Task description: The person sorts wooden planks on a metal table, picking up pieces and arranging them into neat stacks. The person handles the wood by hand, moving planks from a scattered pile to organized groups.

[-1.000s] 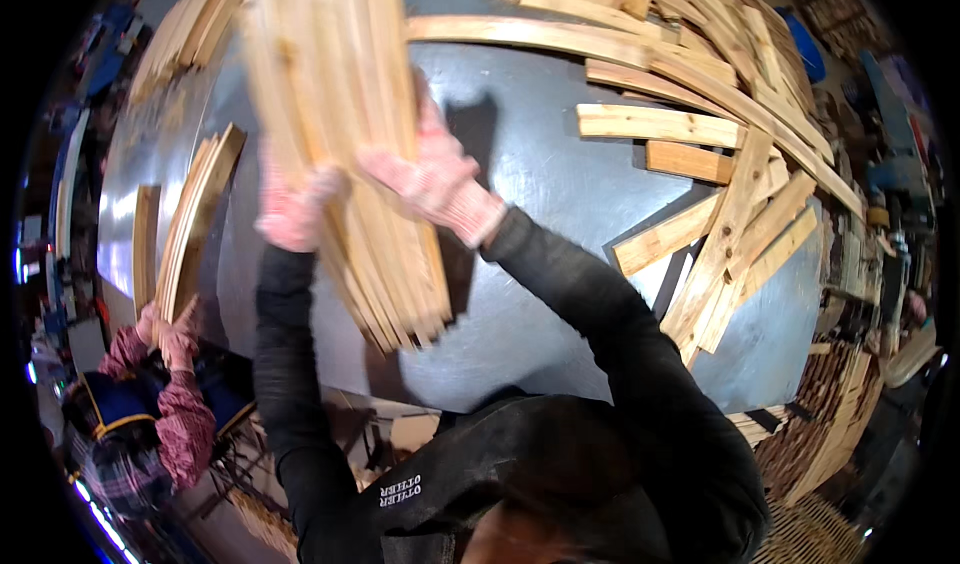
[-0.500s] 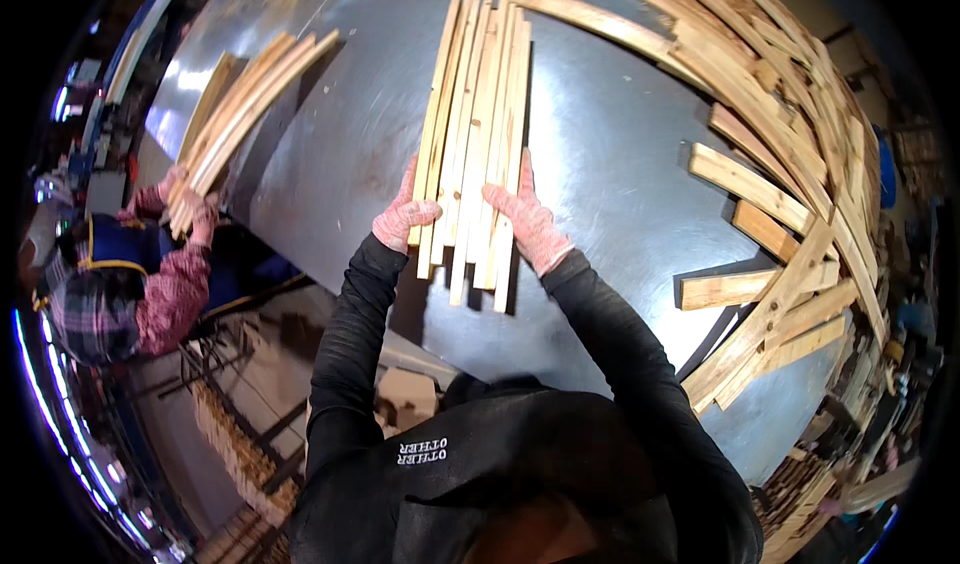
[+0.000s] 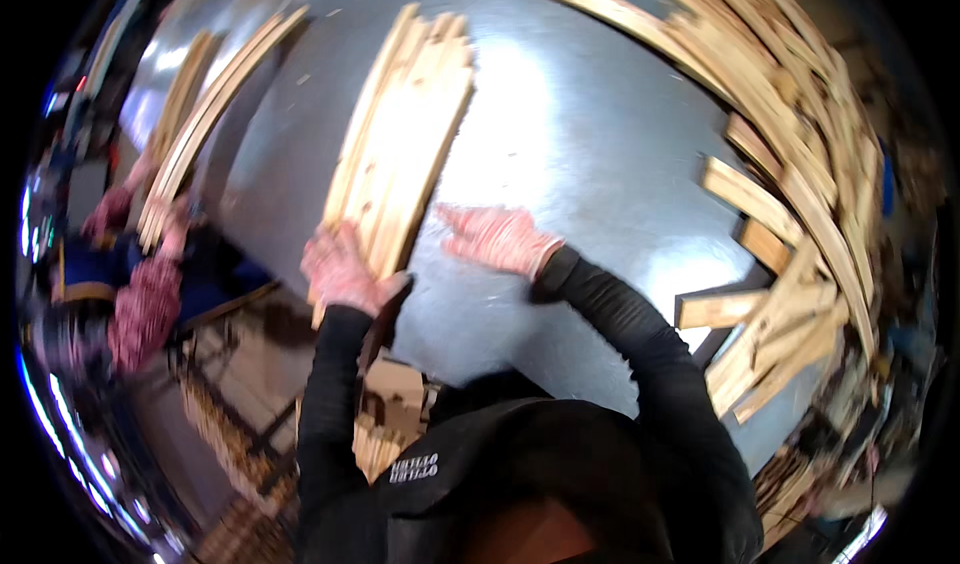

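A bundle of pale wooden strips [image 3: 400,134] lies side by side on the grey metal tabletop [image 3: 560,154], slanting away from me. My left hand [image 3: 345,269], in a pink-and-white knit glove, rests on the near end of the strips. Its fingers lie flat across them, and the thumb points right. To the right of the bundle, my right hand [image 3: 500,239] in a matching glove is apart from the wood. Its fingers are stretched toward the strips and a little blurred, with nothing in them.
A heap of longer, rougher boards [image 3: 780,114] fills the table's right side, several ends jutting toward me. At the left edge a co-worker's gloved hands [image 3: 165,219] hold a few long strips [image 3: 215,109]. A cardboard box [image 3: 395,384] sits below the table edge.
The strips have shifted left and now slant, lying closer together. My right hand has let go of them and is apart. My left hand has moved left and down onto their near end.
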`<action>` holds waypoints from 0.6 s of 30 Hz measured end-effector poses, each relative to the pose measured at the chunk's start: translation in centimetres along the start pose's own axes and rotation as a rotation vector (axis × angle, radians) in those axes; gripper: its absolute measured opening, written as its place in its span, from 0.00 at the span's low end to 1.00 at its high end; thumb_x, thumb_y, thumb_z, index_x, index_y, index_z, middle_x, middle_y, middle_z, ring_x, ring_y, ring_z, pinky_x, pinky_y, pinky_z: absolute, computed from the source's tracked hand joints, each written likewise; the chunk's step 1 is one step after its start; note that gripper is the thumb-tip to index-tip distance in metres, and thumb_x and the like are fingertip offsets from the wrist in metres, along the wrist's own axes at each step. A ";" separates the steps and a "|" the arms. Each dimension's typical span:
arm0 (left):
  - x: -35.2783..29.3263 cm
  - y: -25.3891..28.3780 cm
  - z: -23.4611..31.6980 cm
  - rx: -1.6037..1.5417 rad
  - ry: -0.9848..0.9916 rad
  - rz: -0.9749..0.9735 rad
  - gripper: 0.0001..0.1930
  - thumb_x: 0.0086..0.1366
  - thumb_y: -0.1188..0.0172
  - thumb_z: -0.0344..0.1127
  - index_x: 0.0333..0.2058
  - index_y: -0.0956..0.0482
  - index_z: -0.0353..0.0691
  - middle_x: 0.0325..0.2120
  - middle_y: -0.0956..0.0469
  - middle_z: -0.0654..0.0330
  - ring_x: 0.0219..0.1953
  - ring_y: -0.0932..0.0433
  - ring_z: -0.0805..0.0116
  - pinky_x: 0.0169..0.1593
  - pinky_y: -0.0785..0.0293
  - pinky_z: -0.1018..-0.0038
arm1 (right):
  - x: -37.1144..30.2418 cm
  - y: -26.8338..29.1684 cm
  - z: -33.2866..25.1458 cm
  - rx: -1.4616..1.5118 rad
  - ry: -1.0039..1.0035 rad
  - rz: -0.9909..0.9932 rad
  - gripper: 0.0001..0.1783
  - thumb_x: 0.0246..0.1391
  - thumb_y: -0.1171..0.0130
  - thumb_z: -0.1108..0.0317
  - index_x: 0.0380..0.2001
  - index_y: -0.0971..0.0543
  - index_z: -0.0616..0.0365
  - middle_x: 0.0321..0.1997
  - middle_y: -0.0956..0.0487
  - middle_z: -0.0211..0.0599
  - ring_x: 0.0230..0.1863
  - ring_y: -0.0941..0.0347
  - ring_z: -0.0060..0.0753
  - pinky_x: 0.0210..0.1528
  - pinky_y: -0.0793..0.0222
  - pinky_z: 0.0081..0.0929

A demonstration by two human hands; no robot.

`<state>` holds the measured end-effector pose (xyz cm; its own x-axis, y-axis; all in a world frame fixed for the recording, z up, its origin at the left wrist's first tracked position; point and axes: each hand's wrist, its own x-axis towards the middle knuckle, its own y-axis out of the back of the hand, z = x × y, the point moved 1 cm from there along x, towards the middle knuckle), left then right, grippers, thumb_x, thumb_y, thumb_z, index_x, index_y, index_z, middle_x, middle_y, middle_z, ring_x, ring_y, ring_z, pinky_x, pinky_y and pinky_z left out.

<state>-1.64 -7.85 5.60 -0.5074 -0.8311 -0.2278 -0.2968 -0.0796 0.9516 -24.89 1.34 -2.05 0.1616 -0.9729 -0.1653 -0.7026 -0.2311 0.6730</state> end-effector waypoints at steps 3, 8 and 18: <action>-0.3 -2.2 -0.8 -0.057 0.025 -0.003 0.62 0.41 0.29 0.66 0.68 0.47 0.36 0.67 0.48 0.34 0.66 0.46 0.33 0.69 0.55 0.47 | -5.9 13.9 8.7 -0.609 -0.210 0.678 0.36 0.56 0.44 0.51 0.64 0.34 0.57 0.59 0.26 0.49 0.59 0.30 0.51 0.63 0.35 0.43; -0.2 -2.8 -0.9 0.066 0.039 -0.078 0.65 0.43 0.31 0.68 0.71 0.56 0.38 0.70 0.54 0.36 0.69 0.51 0.31 0.70 0.58 0.45 | -22.7 26.4 24.2 -0.742 -1.174 0.530 0.61 0.41 0.40 0.30 0.72 0.48 0.51 0.74 0.44 0.52 0.75 0.51 0.54 0.74 0.61 0.52; -2.1 2.5 10.5 -0.600 -0.449 0.460 0.40 0.59 0.32 0.39 0.66 0.40 0.32 0.63 0.38 0.38 0.64 0.36 0.42 0.66 0.39 0.57 | -27.9 29.1 24.3 -0.665 -1.225 0.423 0.45 0.50 0.41 0.37 0.66 0.36 0.49 0.61 0.26 0.49 0.62 0.30 0.51 0.62 0.35 0.45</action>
<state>-9.80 -0.57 6.29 -0.7798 -0.5668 0.2658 0.4267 -0.1707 0.8881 -66.70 21.93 4.60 -0.8908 -0.4309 -0.1444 -0.0481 -0.2264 0.9728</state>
